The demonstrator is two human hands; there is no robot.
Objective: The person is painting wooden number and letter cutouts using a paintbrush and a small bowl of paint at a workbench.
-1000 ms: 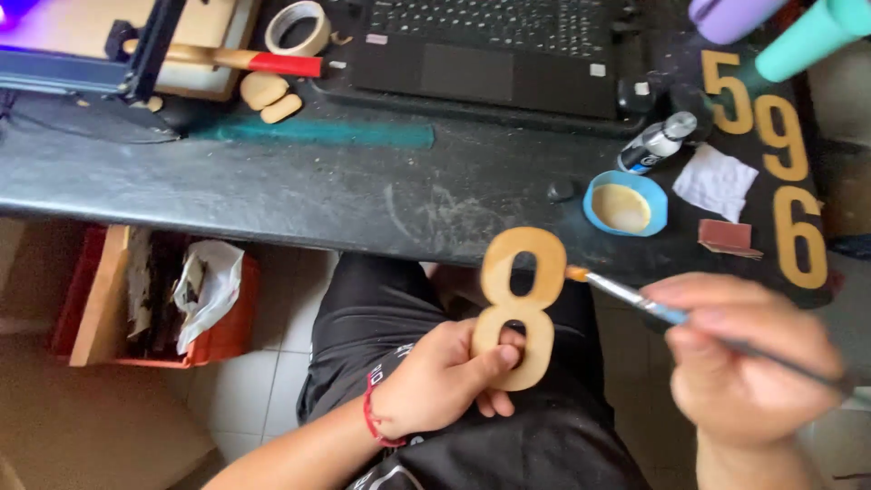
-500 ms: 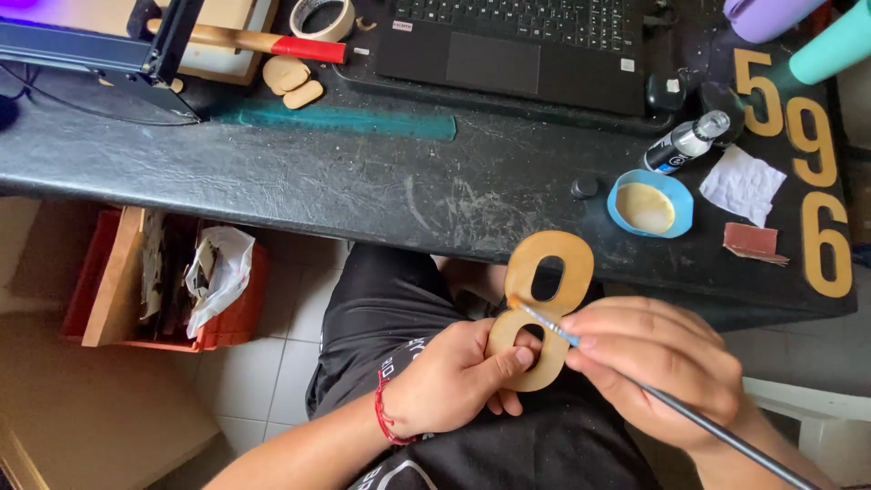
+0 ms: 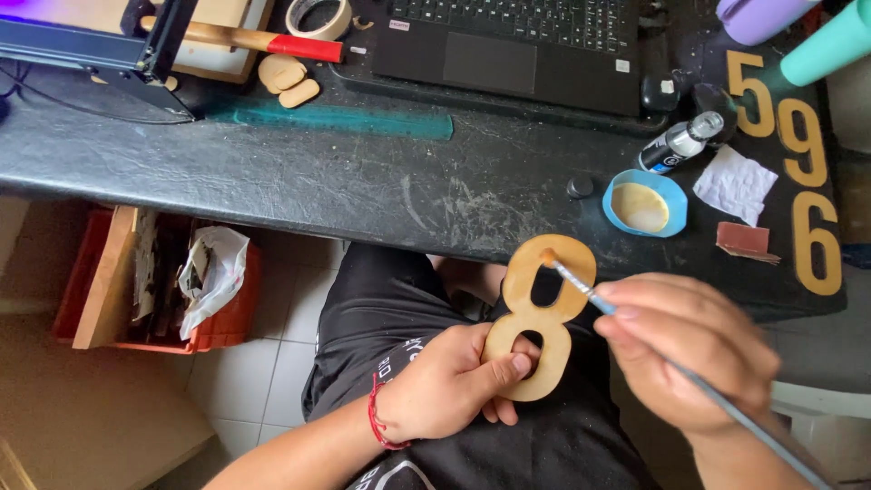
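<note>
The left hand [image 3: 445, 386] grips a wooden figure eight [image 3: 535, 318] just below the table [image 3: 318, 181] edge; the right hand [image 3: 689, 349] pinches a paintbrush [image 3: 581, 286], bristles touching its upper loop.

Tight quarters over the lap, open desk in the middle

Both hands work below the desk edge [image 3: 272, 204], the left hand [image 3: 449, 381] and right hand [image 3: 689, 349] crowding the wooden figure eight [image 3: 542, 313] between them. Up on the desk, a bare scuffed stretch lies left of the blue dish [image 3: 644, 204]. To the right the way is cluttered: a small bottle [image 3: 679, 143], a white paper scrap [image 3: 735, 184], a sanding scrap [image 3: 746, 241] and three gold numerals [image 3: 810, 145]. A laptop [image 3: 508, 50] blocks the back.
</note>
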